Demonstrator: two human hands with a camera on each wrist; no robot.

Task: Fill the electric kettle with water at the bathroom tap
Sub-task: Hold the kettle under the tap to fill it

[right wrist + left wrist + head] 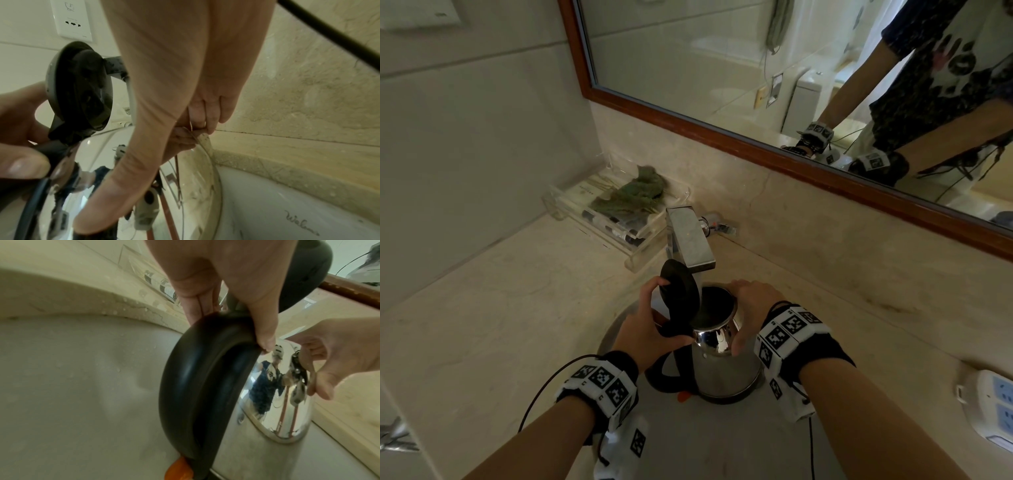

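Observation:
A steel electric kettle (722, 370) stands in the sink basin (688, 442), its mouth under the spout of the square chrome tap (690, 240). Its black lid (679, 291) is tipped up and open. My left hand (650, 325) grips the top of the black handle (195, 386), with one finger behind the lid (82, 91). My right hand (753, 308) wraps round the kettle's shiny upper body (277, 402), thumb on the near side (102, 194). I cannot tell whether water is running.
A clear tray (633, 246) with small bottles and a green bundle sits on the counter left of the tap. A wood-framed mirror (722, 133) runs along the back wall. A white power strip (993, 411) lies at the right. A wall socket (72, 19) is nearby.

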